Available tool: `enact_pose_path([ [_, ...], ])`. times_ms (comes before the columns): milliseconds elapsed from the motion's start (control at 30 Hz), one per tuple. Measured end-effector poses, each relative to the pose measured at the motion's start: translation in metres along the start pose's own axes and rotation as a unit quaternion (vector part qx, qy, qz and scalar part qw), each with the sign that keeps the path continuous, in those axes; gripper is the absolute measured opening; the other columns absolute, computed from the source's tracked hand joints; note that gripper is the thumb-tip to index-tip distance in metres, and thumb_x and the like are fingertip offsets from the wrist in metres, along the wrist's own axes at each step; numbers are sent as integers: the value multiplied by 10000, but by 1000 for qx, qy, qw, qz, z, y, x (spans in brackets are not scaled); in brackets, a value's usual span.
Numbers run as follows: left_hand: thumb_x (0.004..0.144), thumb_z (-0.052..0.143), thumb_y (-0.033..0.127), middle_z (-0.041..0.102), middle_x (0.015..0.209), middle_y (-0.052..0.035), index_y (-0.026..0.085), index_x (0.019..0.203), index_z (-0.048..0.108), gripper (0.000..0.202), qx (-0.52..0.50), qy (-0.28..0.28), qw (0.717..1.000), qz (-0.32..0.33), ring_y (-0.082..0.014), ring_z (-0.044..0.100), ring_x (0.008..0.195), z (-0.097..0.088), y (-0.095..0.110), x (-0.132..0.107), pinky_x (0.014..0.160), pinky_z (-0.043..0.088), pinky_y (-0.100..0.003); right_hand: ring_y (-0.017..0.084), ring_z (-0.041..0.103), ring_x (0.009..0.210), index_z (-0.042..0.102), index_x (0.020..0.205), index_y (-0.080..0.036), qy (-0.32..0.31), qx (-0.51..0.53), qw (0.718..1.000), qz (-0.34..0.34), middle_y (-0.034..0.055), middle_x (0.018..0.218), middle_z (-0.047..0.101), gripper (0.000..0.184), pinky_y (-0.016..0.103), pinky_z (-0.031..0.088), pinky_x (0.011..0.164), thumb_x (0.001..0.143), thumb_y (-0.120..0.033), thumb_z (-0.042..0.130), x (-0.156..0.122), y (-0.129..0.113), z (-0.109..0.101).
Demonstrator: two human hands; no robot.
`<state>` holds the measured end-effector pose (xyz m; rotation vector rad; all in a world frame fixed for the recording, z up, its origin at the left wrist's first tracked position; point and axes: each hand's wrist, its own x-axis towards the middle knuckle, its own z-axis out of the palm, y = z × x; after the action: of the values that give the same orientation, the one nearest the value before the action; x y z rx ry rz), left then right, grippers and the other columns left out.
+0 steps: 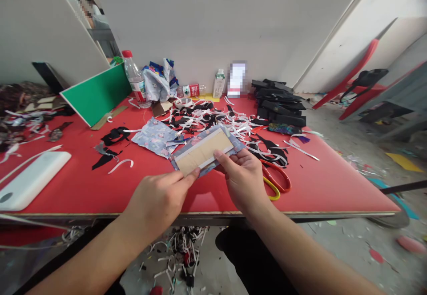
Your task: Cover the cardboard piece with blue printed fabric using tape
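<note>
Between my two hands, just above the red tabletop, is a flat cardboard piece (207,150) in blue patterned fabric, with white strips along its long edges. My left hand (163,193) pinches its lower left edge, thumb on top. My right hand (245,177) grips the right end, thumb pressed on the near white strip and fingers underneath. Behind it lies a loose piece of blue patterned fabric (155,136). Partly hidden by my right hand are scissors with orange and yellow handles (278,178). Black and white scraps (233,124) are heaped just beyond.
A stack of black pieces (280,104) stands at the back right. Along the back are a water bottle (136,81), a small carton-like bottle (219,83) and a propped phone (236,79). A green board (100,93) leans at left; a white power bank (35,179) lies nearer. A red chair (360,81) is at right.
</note>
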<state>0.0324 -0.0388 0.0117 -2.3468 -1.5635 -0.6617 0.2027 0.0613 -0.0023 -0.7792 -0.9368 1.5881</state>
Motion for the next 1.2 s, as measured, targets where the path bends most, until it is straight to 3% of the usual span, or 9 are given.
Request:
enact_pose_path([
  [167,1038,487,101,782,797,-47,118,1293,732,354,-23,-16,999,-16,-193,744,617,0,1,0,454,442,-296,210,785,720,769,953,-184,2,3,1000,2,34,835,832,350,403,692,759,688,-342,935,0,1,0],
  [433,1016,451,81,725,690,-24,128,1307,733,408,-21,-39,999,-23,-186,693,546,-1,-1,0,439,411,-290,209,786,725,780,972,-191,0,8,1000,3,29,846,833,336,415,698,769,700,-321,927,1,2,0],
  [600,981,472,67,781,813,-53,166,1361,711,459,5,-55,998,-27,-185,692,545,2,1,1,424,386,-285,221,790,740,779,974,-197,-2,9,1000,11,25,844,829,347,444,698,785,687,-323,929,2,2,-2],
  [700,1002,486,117,793,856,-65,176,1349,719,422,-18,-58,997,-46,-205,728,607,1,3,2,459,440,-290,224,789,734,779,947,-198,7,-1,1000,6,21,817,821,320,452,696,786,689,-321,922,3,1,-4],
  [767,1028,503,195,800,864,-65,187,1278,750,352,-87,-53,991,-85,-213,756,679,-2,4,3,535,514,-295,223,792,752,780,953,-198,15,3,1000,7,25,830,822,315,442,693,792,693,-313,916,5,-1,-5],
  [833,1041,522,278,808,860,-54,197,1155,764,279,-194,-39,965,-173,-195,768,706,-6,4,3,604,560,-282,219,794,772,786,978,-199,28,12,1000,7,30,850,826,332,417,692,785,690,-306,913,7,-3,-6],
  [967,997,611,423,772,710,5,212,902,643,234,-354,-28,860,-366,-136,695,541,-16,3,9,503,487,-219,217,796,797,797,1017,-203,46,21,999,-9,36,860,829,370,378,688,756,680,-304,914,10,-8,-9],
  [1067,947,666,482,748,660,11,207,872,662,284,-400,-52,821,-404,-140,672,549,-21,2,14,520,469,-229,224,799,809,797,1043,-211,42,16,999,-12,33,857,829,388,384,688,752,685,-305,914,10,-10,-8],
  [1200,912,684,484,743,678,-9,194,893,737,295,-432,-79,795,-419,-163,664,614,-22,1,16,573,471,-262,243,800,863,793,1045,-212,34,9,999,-10,41,883,832,367,410,686,777,705,-294,904,8,-11,-7],
])
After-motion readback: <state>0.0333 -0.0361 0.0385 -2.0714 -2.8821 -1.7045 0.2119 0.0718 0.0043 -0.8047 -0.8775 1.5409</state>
